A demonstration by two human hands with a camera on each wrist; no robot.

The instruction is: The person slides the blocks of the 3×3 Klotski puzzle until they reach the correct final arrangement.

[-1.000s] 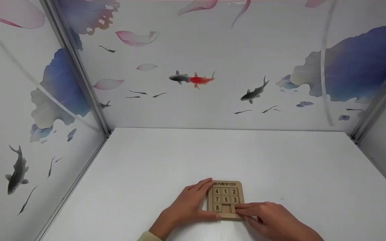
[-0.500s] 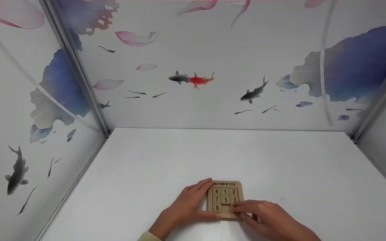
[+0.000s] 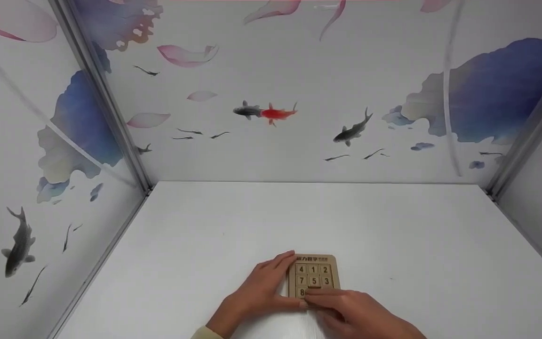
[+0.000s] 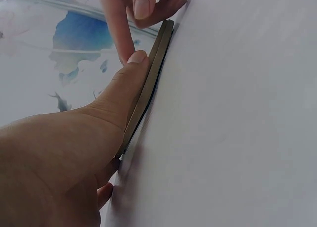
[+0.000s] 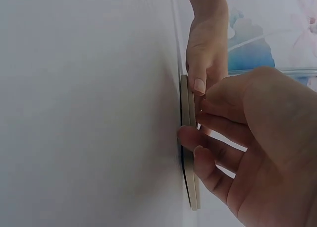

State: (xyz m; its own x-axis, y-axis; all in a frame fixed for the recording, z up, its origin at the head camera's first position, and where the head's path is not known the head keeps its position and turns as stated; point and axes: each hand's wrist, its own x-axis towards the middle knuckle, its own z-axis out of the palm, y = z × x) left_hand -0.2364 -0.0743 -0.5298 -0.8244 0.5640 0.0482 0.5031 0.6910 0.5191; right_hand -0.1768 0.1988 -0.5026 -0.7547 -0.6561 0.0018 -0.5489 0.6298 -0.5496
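A wooden sliding number puzzle [image 3: 313, 258] lies flat on the white table. Its top row reads 4, 1, 2 and its middle row 7, 5, 3. An 8 tile [image 3: 301, 292] stands at the lower left; the rest of that row is hidden under my right hand [image 3: 355, 310]. That hand's extended fingertips touch the bottom row beside the 8. My left hand [image 3: 261, 289] holds the board by its left side, thumb at the lower edge and fingers at the upper left corner. In the left wrist view the left thumb [image 4: 131, 76] rests on the board's face.
The white table [image 3: 205, 221] spreads around the puzzle. Behind it rises a back wall [image 3: 280, 155] printed with fish and petals. Side walls meet it at metal posts [image 3: 106, 99] on the left and right.
My right hand has slid left along the bottom row, from the right column to beside the 8, and now covers more of the row. The left hand keeps its hold.
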